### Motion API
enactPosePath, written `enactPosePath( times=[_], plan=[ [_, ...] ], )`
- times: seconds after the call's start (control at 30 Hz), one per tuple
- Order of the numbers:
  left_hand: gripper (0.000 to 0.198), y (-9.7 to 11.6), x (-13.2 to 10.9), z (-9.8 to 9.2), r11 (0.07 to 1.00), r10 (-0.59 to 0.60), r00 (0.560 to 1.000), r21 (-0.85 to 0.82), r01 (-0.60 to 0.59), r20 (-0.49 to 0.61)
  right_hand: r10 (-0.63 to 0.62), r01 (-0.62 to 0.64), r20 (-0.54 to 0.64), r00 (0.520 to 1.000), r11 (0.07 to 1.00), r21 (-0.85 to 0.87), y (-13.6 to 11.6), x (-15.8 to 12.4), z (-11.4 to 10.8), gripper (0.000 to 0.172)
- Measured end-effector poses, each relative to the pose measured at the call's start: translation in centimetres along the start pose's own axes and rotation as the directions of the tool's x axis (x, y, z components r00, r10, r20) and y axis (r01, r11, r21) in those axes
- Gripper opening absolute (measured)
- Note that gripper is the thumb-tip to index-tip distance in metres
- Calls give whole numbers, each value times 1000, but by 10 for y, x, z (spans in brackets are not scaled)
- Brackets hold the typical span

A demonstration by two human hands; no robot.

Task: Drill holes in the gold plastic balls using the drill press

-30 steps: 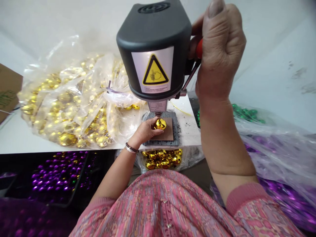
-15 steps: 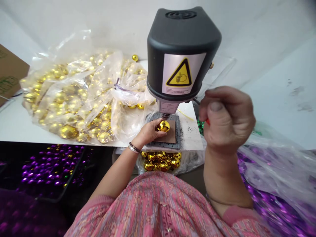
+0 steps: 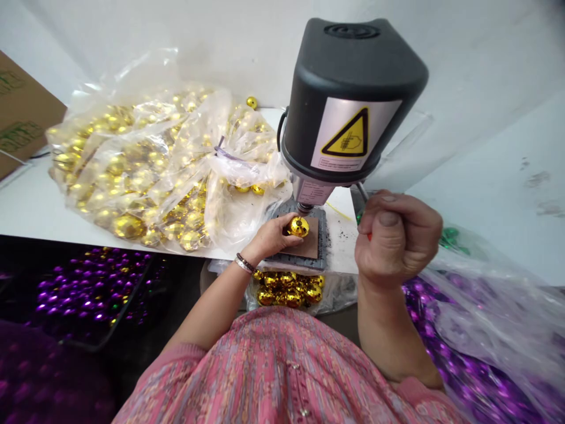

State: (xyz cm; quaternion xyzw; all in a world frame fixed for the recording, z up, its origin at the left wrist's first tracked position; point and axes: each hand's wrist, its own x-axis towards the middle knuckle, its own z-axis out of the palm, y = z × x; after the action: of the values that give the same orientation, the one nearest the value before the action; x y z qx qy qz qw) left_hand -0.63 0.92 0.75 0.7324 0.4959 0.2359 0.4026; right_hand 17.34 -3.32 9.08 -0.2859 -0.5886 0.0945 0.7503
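Note:
A shiny gold faceted ball (image 3: 299, 227) sits under the chuck of a black drill press (image 3: 353, 88). My left hand (image 3: 274, 238) grips it from the left side, thumb and fingers around it. Beneath the ball are a brown board (image 3: 309, 238) and the dark grey base (image 3: 321, 259) of the press. The thin drill bit meets the top of the ball; how deep it goes I cannot tell. My right hand (image 3: 392, 241) is closed on the press's feed lever (image 3: 362, 191), with a bit of red showing in the fist.
Clear plastic bags of gold balls (image 3: 132, 171) cover the white table's left side. More gold balls (image 3: 289, 290) lie in a bag at my lap. Purple balls (image 3: 95, 288) are below left, and bagged purple ones (image 3: 463, 359) at right. A cardboard box (image 3: 26, 112) stands far left.
My right hand has come down with the lever. The left hand still holds the gold ball under the chuck. The whole view has shifted slightly, with the press now further right.

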Motion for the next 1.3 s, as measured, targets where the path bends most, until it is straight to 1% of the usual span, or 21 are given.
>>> enactPosePath(
  times=[0.1,0.2,0.33,0.43,0.57,0.63,0.7,0.8,0.9,0.97,1.07,1.13,1.23,1.27,1.3],
  plan=[
    [50,-1,0,0,1000,-8,1000,-20,8,-1,-48,47,9,999,998,35,5,-2,1,22],
    [57,-2,0,-1,999,-19,1000,-33,19,-4,-67,68,-27,997,997,32,8,-3,3,21],
    [54,-5,1,0,999,-4,1000,-48,4,6,-85,88,-65,994,995,36,10,-3,7,16],
    [52,-5,1,0,999,-5,1000,-42,5,2,-99,106,-95,991,992,68,15,-8,8,16],
    [51,-4,1,0,999,11,1000,-39,-11,-6,-75,79,-51,996,994,82,24,-22,4,18],
    [52,-4,1,0,999,6,1000,-43,-6,-2,-63,66,-37,997,994,88,24,-22,4,19],
    [52,-5,1,1,998,-10,1000,-55,10,-3,-67,74,-64,996,991,115,20,-13,7,18],
    [57,-5,0,3,996,-18,1000,-89,17,-12,-76,93,-122,990,986,138,8,14,16,14],
    [62,-6,-3,4,993,-2,1000,-116,0,-14,-21,38,-152,988,993,112,-1,40,24,17],
    [62,-6,-7,2,991,17,1000,-134,-19,-12,10,8,-159,987,994,110,-3,49,26,21],
    [64,-9,-19,-4,984,33,999,-174,-28,23,25,-2,-163,986,990,141,-1,50,25,24],
    [69,-12,-30,-12,983,44,995,-180,-27,90,26,2,-171,985,987,158,0,48,24,24],
    [71,-17,-46,-26,988,69,974,-152,-37,214,18,11,-197,980,989,146,0,46,25,25],
    [69,-19,-49,-31,989,67,972,-141,-36,223,19,11,-198,980,988,151,0,46,25,25],
    [66,-22,-50,-35,990,57,978,-135,-30,202,24,9,-195,981,986,164,0,45,26,25]
  ],
)
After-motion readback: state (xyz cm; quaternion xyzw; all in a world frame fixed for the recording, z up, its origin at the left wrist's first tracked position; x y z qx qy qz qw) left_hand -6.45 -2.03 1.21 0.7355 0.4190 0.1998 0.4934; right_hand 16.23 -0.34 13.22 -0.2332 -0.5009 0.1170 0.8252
